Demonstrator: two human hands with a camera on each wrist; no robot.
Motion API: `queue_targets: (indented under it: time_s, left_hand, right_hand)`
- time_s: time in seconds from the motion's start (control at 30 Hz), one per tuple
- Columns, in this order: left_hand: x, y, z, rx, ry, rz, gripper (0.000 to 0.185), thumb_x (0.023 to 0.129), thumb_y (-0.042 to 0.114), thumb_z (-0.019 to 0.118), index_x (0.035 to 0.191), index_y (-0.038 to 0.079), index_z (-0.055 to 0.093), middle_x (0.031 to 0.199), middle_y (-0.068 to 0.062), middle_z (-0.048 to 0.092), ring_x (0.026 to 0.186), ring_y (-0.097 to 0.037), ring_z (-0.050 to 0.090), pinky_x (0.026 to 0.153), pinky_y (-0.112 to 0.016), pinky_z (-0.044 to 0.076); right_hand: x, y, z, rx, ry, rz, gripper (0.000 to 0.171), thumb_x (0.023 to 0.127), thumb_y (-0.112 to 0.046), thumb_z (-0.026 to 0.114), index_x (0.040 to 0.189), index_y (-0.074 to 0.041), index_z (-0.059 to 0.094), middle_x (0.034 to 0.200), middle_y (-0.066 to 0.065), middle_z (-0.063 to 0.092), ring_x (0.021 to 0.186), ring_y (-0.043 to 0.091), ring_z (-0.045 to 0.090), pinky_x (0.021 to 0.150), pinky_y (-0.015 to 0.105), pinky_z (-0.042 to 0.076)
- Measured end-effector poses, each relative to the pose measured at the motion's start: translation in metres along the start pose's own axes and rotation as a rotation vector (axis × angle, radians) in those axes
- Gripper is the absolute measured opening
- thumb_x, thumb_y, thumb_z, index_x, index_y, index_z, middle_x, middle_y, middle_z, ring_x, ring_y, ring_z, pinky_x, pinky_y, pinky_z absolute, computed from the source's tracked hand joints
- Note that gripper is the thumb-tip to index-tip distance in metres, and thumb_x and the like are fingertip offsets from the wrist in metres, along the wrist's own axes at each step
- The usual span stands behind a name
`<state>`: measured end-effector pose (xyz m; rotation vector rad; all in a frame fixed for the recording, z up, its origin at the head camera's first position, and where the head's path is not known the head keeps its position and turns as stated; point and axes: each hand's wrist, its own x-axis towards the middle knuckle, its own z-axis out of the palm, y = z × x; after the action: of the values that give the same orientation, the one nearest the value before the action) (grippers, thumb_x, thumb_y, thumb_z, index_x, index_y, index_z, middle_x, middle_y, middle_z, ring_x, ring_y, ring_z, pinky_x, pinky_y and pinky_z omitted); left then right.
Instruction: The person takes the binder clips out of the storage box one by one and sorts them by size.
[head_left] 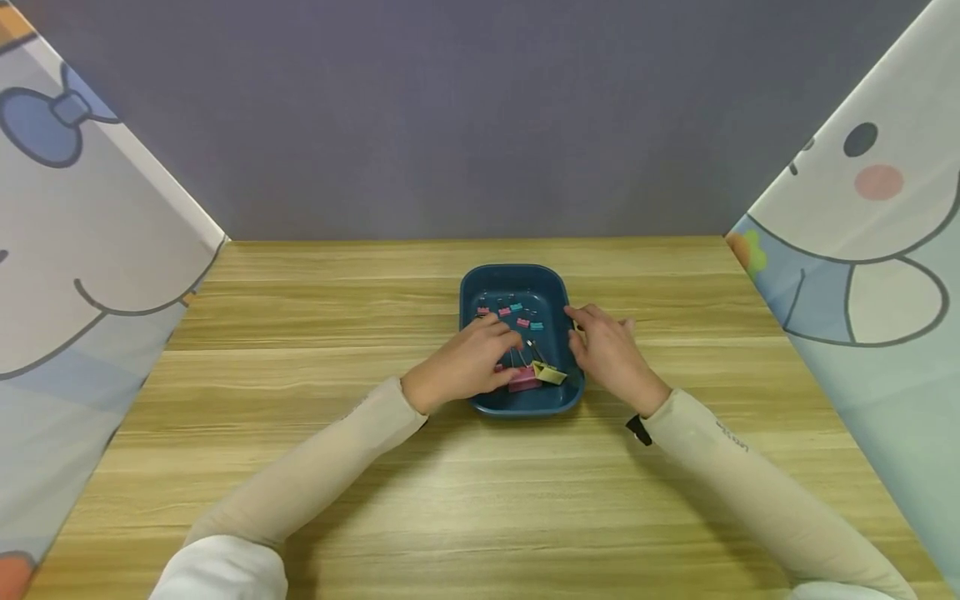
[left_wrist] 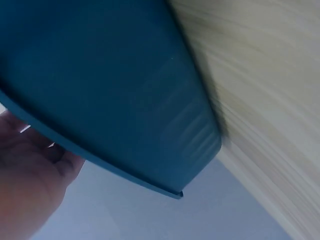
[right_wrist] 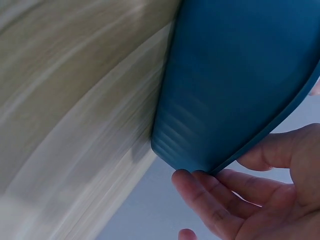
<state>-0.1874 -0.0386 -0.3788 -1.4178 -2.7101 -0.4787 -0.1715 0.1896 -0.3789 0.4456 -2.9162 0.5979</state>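
Note:
A dark blue plastic bin [head_left: 525, 406] holds several binder clips. At its near end lie a large pink binder clip [head_left: 524, 381] and a yellow binder clip [head_left: 551, 373] with raised wire handles. My left hand [head_left: 474, 354] reaches over the left rim, thumb and forefinger apart beside the pink clip; its other fingers are partly hidden. On the other side, my right hand [head_left: 611, 348] holds the bin's right rim. The right wrist view shows its fingers [right_wrist: 207, 200] against the outer wall and the thumb behind the rim. Something small and yellow beside those fingers is too small to identify.
Small pink clips [head_left: 504, 312] and small teal clips [head_left: 536, 327] lie towards the bin's far end. Under the bin is a wood-grain table [head_left: 337, 333]. A grey panel [head_left: 480, 117] stands behind, with cartoon-printed panels at both sides.

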Motion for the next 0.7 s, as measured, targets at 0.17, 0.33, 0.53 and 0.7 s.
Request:
queue_targets:
  time_s: [0.17,0.33,0.53,0.7]
  left_hand:
    - [0.01,0.004,0.003,0.019,-0.048,0.004,0.034,0.087,0.03,0.069,0.11,0.005,0.066,0.105,-0.005,0.065,0.101,-0.019,0.056,0.102,-0.038,0.033]
    - [0.022,0.011,0.006,0.007,-0.106,0.013,0.033,0.085,0.034,0.071,0.106,0.009,0.067,0.102,-0.003,0.065,0.097,-0.018,0.056,0.096,-0.035,0.037]
    - [0.034,0.022,0.005,0.031,-0.175,0.028,0.036,0.084,0.037,0.072,0.108,0.012,0.066,0.097,-0.001,0.066,0.097,-0.02,0.054,0.091,-0.035,0.04]
    - [0.041,0.026,0.009,0.03,-0.199,0.026,0.031,0.083,0.034,0.073,0.105,0.013,0.067,0.097,0.0,0.065,0.093,-0.018,0.054,0.093,-0.034,0.04]
  right_hand:
    - [-0.002,0.001,-0.001,0.009,0.002,0.003,0.037,0.091,-0.007,0.057,0.127,0.003,0.056,0.112,0.017,0.06,0.078,0.025,0.059,0.066,0.043,0.026]
    - [-0.002,0.003,-0.002,0.011,0.006,-0.002,0.038,0.091,-0.007,0.058,0.127,0.004,0.056,0.112,0.017,0.06,0.081,0.027,0.06,0.066,0.043,0.026]
    - [-0.003,0.006,-0.003,0.013,-0.003,0.002,0.038,0.091,-0.007,0.058,0.127,0.003,0.056,0.112,0.017,0.06,0.076,0.025,0.059,0.067,0.044,0.027]
    - [-0.004,0.008,-0.004,0.027,-0.021,0.005,0.038,0.091,-0.008,0.058,0.128,0.003,0.055,0.112,0.017,0.059,0.08,0.026,0.059,0.069,0.044,0.029]
